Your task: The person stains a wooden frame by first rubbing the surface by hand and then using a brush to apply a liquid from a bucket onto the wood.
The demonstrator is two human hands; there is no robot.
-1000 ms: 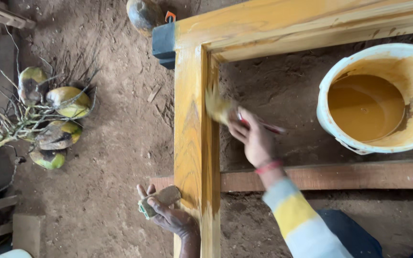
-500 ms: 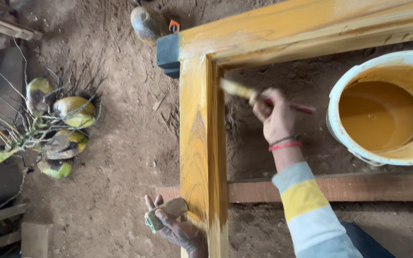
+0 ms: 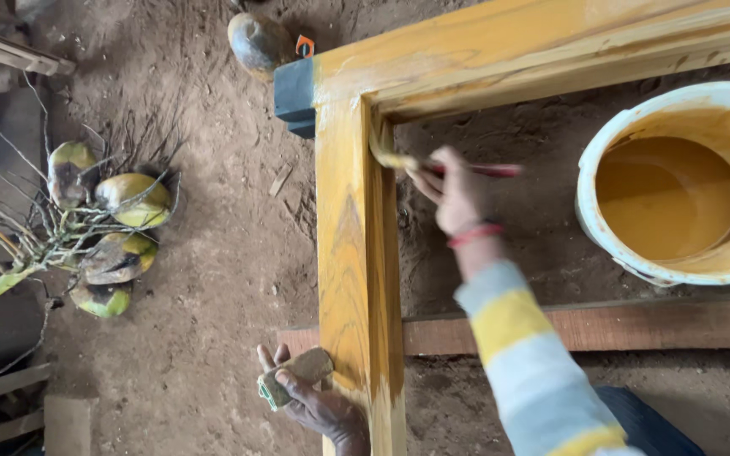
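Note:
A wooden frame [image 3: 352,245] coated in wet yellow stain lies over the dirt floor, one rail running toward me, another across the top. My right hand [image 3: 456,196] grips a paintbrush [image 3: 433,167] with a red handle; its bristles touch the inner edge of the near rail just below the corner. My left hand [image 3: 310,399] rests against the rail's outer side at the bottom, fingers closed on a folded piece of sandpaper [image 3: 291,376]. A white bucket [image 3: 627,253] of yellow stain stands inside the frame at the right.
A reddish plank [image 3: 618,325] lies under the frame, crosswise. A dark clamp block [image 3: 296,95] sits at the frame's corner, a coconut [image 3: 257,40] behind it. A bunch of coconuts on a stalk [image 3: 107,236] lies at left, with wooden scraps [image 3: 10,397] near the left edge.
My right hand swept the brush up the rail's inner edge toward the corner, then drew back a little left and down. My left hand stayed put with the sandpaper.

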